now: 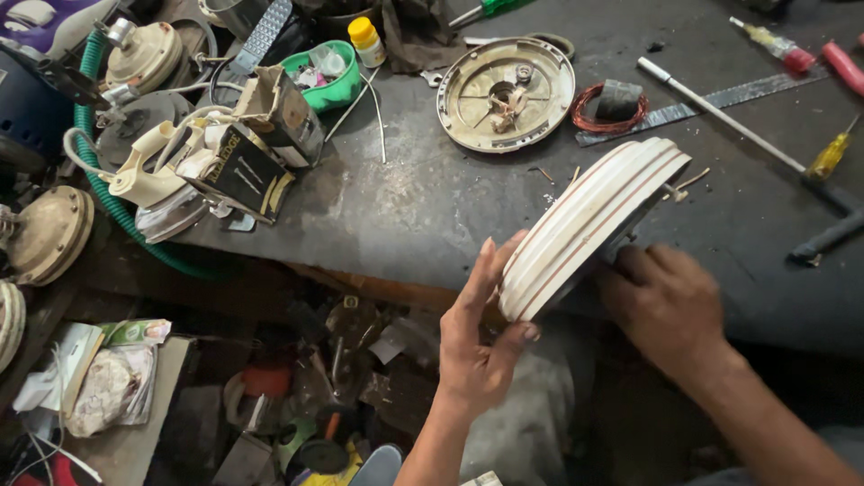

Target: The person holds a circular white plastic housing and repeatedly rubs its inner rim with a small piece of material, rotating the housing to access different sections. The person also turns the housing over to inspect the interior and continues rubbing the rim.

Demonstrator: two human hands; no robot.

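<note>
A round cream motor housing [589, 225] with thin red rings stands tilted on its edge at the front of the dark workbench [423, 207]. My left hand [481, 337] cups its lower left rim with fingers and thumb. My right hand [666, 306] grips it from behind on the right side. A short wire stub sticks out near its top right.
A round cream cover plate [506, 93] lies farther back, beside a coil of copper wire [608, 106]. Screwdrivers [832, 155], a metal ruler [720, 101] and a long metal rod lie at right. Old clothes irons [166, 175], a green bowl [333, 76], and fan parts crowd the left.
</note>
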